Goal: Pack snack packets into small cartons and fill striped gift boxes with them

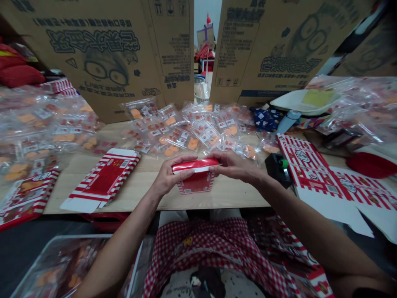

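A red and white striped carton [196, 184] stands on the wooden table in front of me, its glossy red top facing up. My left hand [172, 176] wraps round the left side of the carton, thumb along the near top edge. From the right, my right hand [229, 165] grips the top right corner, fingers behind and thumb in front. Clear packets with orange pieces [189, 138] lie in a heap just behind the carton. Left of my hands lies a flattened striped carton [105, 176] with white flaps.
Tall cardboard boxes [124, 62] form a wall at the back. A black tape dispenser [278, 169] and flat striped cartons [313, 169] lie on the right. More packets [52, 132] cover the left. A tub of packets [58, 265] stands below the table edge.
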